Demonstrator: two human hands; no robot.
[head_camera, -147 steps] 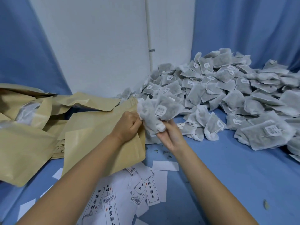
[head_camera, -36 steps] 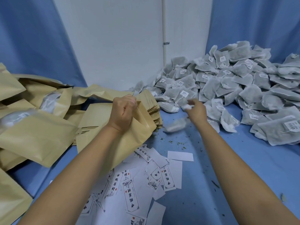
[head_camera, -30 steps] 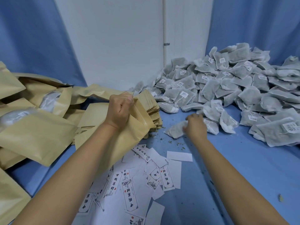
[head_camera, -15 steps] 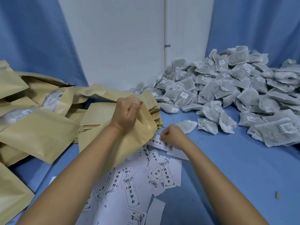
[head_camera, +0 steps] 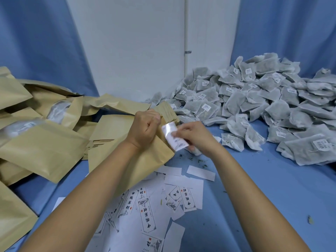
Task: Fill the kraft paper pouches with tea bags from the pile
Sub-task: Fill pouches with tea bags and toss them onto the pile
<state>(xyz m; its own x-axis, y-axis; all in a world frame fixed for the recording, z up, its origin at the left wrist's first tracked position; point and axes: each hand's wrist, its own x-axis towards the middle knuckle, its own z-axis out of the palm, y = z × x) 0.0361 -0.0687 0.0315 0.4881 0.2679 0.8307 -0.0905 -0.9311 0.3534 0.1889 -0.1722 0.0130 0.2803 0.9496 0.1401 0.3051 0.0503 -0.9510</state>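
My left hand [head_camera: 145, 127] grips the top edge of a kraft paper pouch [head_camera: 145, 160] that hangs down onto the blue table. My right hand [head_camera: 193, 137] pinches a white printed label card [head_camera: 173, 136] and holds it right at the pouch's mouth. A big pile of grey tea bags [head_camera: 254, 106] with small white tags lies to the right, reaching back to the wall. One loose tea bag [head_camera: 233, 141] lies just right of my right hand. What is inside the held pouch is hidden.
Filled and flat kraft pouches [head_camera: 41, 142] are heaped at the left, with a stack of flat ones [head_camera: 167, 111] behind my left hand. White printed label cards [head_camera: 147, 210] are scattered on the blue table [head_camera: 263, 197] in front. Tea crumbs dot the cloth.
My right hand left the tea bag by the pile, came back to the scattered cards, took up one label card and raised it to the pouch mouth. My left hand kept its grip on the pouch.
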